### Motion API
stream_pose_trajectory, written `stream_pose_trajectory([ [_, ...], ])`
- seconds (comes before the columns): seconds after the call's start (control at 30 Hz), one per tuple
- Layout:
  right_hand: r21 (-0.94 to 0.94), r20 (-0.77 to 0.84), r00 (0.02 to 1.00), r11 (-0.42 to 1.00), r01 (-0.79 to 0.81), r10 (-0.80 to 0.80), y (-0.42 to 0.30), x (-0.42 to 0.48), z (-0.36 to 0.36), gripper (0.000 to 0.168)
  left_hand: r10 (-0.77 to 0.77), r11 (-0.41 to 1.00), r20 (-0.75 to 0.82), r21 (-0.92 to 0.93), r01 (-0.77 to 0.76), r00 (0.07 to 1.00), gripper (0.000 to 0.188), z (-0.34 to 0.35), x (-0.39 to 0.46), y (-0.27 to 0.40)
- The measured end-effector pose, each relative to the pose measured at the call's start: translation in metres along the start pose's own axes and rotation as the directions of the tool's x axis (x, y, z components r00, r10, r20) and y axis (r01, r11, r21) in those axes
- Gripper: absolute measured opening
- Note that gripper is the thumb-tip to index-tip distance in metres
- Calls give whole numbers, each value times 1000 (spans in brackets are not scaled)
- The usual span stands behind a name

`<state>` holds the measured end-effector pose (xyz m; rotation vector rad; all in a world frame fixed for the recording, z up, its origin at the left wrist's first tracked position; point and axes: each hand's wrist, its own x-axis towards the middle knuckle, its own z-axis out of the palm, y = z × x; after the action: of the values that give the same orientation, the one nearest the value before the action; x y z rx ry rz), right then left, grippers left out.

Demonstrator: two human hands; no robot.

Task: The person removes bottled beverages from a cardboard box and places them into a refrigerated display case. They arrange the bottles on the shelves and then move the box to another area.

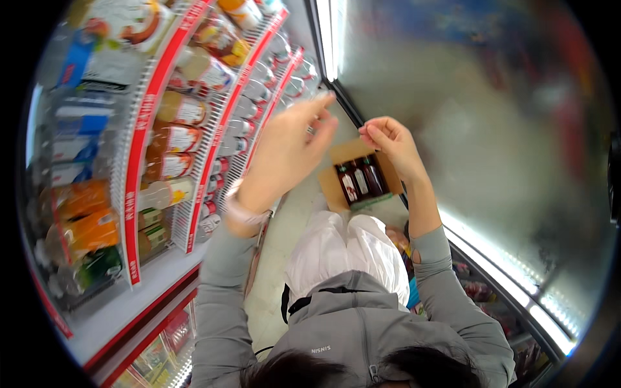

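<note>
My left hand [296, 138], with a pale band on its wrist, is raised beside the shelf fronts, fingers apart and slightly blurred; I see nothing in it. To its right my right hand [385, 138] is lifted with thumb and fingertips pinched together; whether something thin is between them I cannot tell. Below both hands, an open cardboard box [332, 189] stands on the floor in front of my knees. Dark red bottles [361, 179] with labels fill the part of it that shows. Neither hand touches the box.
Wire shelves with red edge strips [145, 116] rise at the left, holding bottled drinks [179, 138], orange packs [92, 235] and clear bottles [237, 128]. At the right, a glass door [485, 145] with a dark frame and bright light strips stands close to my right arm.
</note>
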<state>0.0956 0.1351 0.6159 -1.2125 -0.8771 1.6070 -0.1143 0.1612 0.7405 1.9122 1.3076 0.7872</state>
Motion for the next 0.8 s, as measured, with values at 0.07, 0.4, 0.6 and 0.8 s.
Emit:
stream_pose_trajectory([
  [0.07, -8, -110, 986, 992, -125, 124, 67, -6, -34, 21, -105, 992, 158, -45, 114, 982, 28, 82, -14, -87],
  [0.4, -440, -352, 828, 704, -558, 437, 432, 9, -155, 41, -652, 660, 378, -143, 737, 657, 18, 400, -204, -394],
  [0.6, -786, -247, 780, 352, -508, 575, 590, 82, -148, 95, -698, 445, 393, -417, 793, 598, 36, 547, -272, -525],
  [0.8, -714, -356, 744, 349, -607, 565, 691, 115, -128, 106, -844, -127, 482, -606, 785, 235, 56, 559, -232, -521],
])
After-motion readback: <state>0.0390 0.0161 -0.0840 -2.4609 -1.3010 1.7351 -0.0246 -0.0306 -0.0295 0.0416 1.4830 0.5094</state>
